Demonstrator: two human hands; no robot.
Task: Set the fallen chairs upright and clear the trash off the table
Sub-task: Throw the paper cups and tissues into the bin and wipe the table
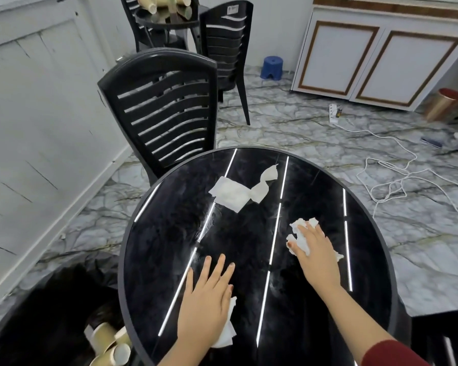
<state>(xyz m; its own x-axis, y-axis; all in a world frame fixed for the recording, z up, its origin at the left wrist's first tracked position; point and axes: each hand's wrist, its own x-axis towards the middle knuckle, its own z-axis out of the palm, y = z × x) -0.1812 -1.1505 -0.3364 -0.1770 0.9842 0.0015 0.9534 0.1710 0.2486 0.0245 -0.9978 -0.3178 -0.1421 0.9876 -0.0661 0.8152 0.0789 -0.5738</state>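
Both hands are down on the round black table (169, 233). Her left hand (206, 299) lies flat with the fingers spread, palm pressing on a white tissue (226, 331) that pokes out from under the heel and thumb side of it; the fingers are not curled around the paper, only resting on it. Farther out and to the right, the right hand (312, 249) is laid over a crumpled tissue (296, 231), fingers bent slightly into the wad, with white edges showing past the fingertips and beside the wrist; whether it is truly gripped or just covered I cannot tell. Beyond both hands, toward the far rim, a flat napkin (229, 192) lies touching a twisted scrap of paper (265, 183), well apart from either hand. Below the left hand, off the table's edge, a black-lined bin (50, 299) holds paper cups (109, 342). Past the table on the left-hand side a black slatted chair (164, 112) stands upright, and behind it another upright chair (228, 43) beside a second table (169, 22) carrying cups.
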